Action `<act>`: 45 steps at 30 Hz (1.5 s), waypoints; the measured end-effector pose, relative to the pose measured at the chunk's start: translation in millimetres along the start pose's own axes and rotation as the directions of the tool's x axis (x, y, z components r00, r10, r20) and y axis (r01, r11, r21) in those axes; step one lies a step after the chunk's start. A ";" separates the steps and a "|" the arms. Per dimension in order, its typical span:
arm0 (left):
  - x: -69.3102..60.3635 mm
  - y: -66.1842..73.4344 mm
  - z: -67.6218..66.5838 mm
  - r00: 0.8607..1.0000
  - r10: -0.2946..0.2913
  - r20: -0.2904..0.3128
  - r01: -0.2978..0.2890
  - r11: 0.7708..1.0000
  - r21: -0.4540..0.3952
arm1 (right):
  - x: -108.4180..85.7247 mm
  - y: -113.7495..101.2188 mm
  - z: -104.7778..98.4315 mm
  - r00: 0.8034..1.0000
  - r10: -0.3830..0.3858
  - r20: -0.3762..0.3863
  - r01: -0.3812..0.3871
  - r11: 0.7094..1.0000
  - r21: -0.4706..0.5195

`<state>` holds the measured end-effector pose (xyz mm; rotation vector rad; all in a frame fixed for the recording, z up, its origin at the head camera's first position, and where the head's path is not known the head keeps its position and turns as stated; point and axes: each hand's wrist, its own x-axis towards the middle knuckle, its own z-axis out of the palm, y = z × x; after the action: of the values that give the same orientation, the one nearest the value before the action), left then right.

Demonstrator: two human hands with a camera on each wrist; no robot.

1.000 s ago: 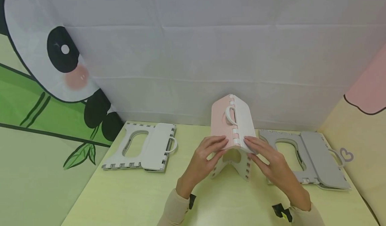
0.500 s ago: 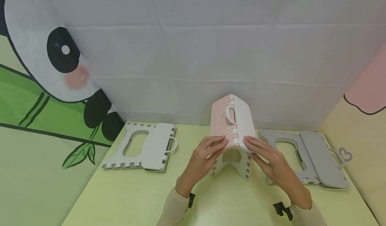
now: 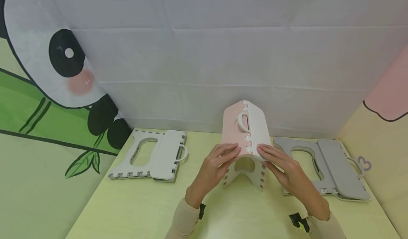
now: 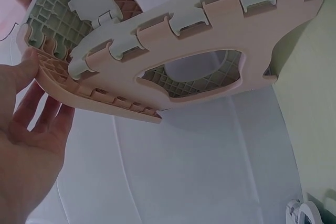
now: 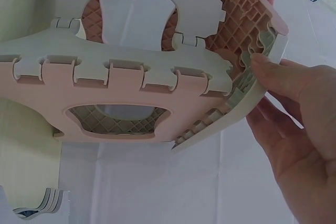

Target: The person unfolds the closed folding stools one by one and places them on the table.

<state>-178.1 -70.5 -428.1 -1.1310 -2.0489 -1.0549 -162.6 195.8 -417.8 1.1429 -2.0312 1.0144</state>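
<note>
A pink and white folding step stool stands half folded on the table, its hinged top peaked like a roof and its legs spread below. A white loop handle sticks up near the top's hinge line. My left hand pinches the near edge of the pink half, fingers on top. On the white half, my right hand does likewise. From the left wrist view, the left thumb lies against the ribbed underside. The right thumb presses the underside too, seen from the right wrist.
A white folded stool lies flat on the pale yellow table to the left. To the right lies a grey folded stool, close to the right hand. A pale cloth wall rises just behind the table.
</note>
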 end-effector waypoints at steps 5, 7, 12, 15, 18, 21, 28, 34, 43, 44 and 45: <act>-0.2 -0.3 -0.8 1.000 0.003 0.008 -0.003 1.000 0.003 | -1.1 1.5 0.5 1.000 0.007 0.008 -0.007 1.000 0.004; -0.6 -0.7 -1.0 1.000 0.006 0.011 -0.006 1.000 0.004 | -1.5 2.2 0.6 1.000 0.014 0.013 -0.014 1.000 0.006; -1.5 -2.0 -1.6 1.000 0.009 0.022 -0.010 1.000 0.014 | -1.6 3.1 0.2 1.000 0.018 0.026 -0.018 1.000 0.008; -1.5 -2.7 -1.9 1.000 0.010 0.027 -0.010 1.000 0.017 | -0.9 3.3 0.3 1.000 0.002 0.023 -0.003 1.000 0.010; -1.7 -3.0 -2.2 0.999 0.010 0.031 -0.010 1.000 0.020 | -0.6 3.7 0.5 1.000 -0.003 0.022 0.002 1.000 0.008; -1.9 -3.0 -2.8 0.999 0.007 0.036 -0.008 1.000 0.025 | -0.9 4.0 0.6 1.000 0.000 0.025 0.000 1.000 0.002; -2.6 -2.0 -4.6 0.999 -0.003 0.045 0.002 0.999 0.040 | 0.0 4.8 0.7 0.999 -0.003 0.036 0.003 1.000 0.008; -2.1 -2.2 -5.1 0.999 -0.002 0.048 -0.001 0.999 0.048 | 0.2 4.9 0.9 0.999 -0.004 0.039 0.004 1.000 0.009; -2.7 -3.7 -4.9 0.999 0.004 0.047 -0.007 0.998 0.059 | 0.4 5.4 1.0 0.999 -0.008 0.045 0.008 1.000 0.001; -2.9 -3.7 -4.9 0.999 0.005 0.046 -0.008 0.998 0.061 | 0.3 5.5 1.0 0.999 -0.010 0.046 0.010 1.000 0.001; -3.0 -3.8 -4.9 0.999 0.005 0.046 -0.008 0.998 0.063 | 0.3 5.7 1.0 0.999 -0.009 0.048 0.009 1.000 0.001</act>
<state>-179.4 -77.2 -429.2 -1.1387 -2.0974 -0.9625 -167.9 196.8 -419.9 1.1864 -2.0613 0.9922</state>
